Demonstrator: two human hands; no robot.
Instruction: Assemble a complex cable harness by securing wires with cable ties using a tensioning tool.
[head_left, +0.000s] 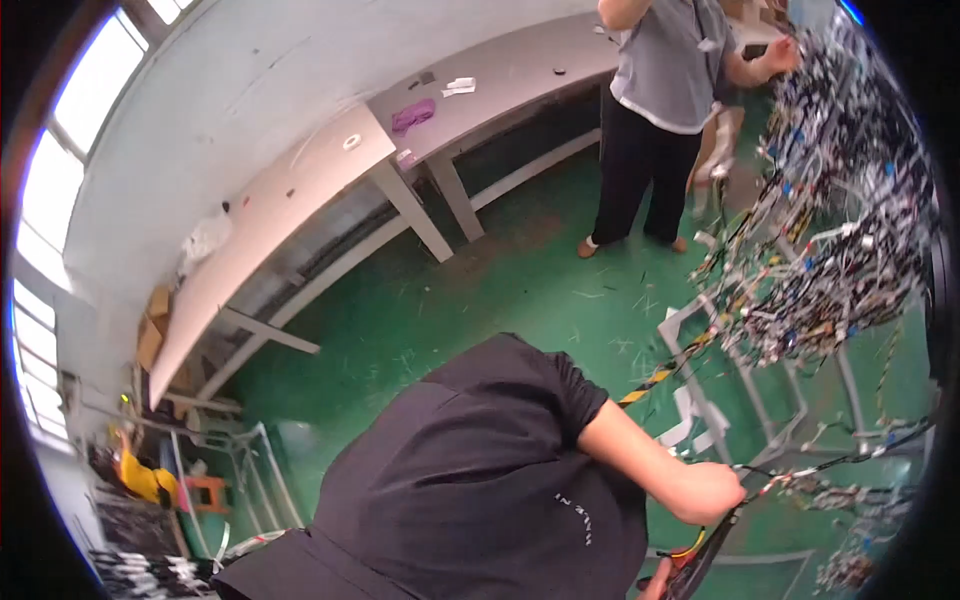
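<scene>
Right hand (pixel 708 492) clenched on a black cable bundle (pixel 800 470) at near right, left hand hidden, hanging wire harnesses (pixel 830 220) far right, co-worker (pixel 665 90) beside long workbench (pixel 330 170)

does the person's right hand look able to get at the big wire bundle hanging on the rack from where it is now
Probably not without moving: the right hand is closed on a low wire strand, while the hanging wire bundle sits well above and beyond it. Nothing blocks the way.

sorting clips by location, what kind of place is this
Probably a wire harness assembly workshop: bundles of wiring harnesses hang on a metal rack, long workbenches line the wall, and the green floor is littered with wire offcuts.
</scene>
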